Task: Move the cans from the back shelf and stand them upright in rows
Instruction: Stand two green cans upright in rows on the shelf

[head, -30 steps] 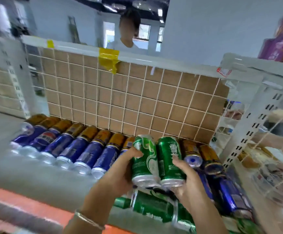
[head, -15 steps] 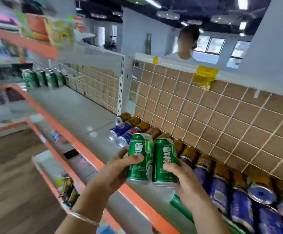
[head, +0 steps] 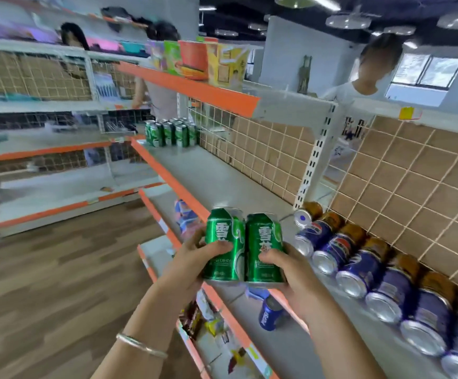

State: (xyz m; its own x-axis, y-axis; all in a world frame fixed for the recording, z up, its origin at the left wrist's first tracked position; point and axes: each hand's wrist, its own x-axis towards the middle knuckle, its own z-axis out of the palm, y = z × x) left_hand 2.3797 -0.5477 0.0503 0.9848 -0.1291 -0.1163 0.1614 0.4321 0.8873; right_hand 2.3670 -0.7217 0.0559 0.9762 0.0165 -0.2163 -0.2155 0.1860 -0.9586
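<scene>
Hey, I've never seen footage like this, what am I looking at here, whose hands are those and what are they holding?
This is one picture from a camera worn on a person's head, looking down at their own bare hands in a shop aisle. No machine is involved. The left hand holds one green can and the right hand holds another green can, both upright, side by side. On the grey shelf to the right, blue cans lie on their sides in a row. Farther along, more green cans stand upright in a group.
</scene>
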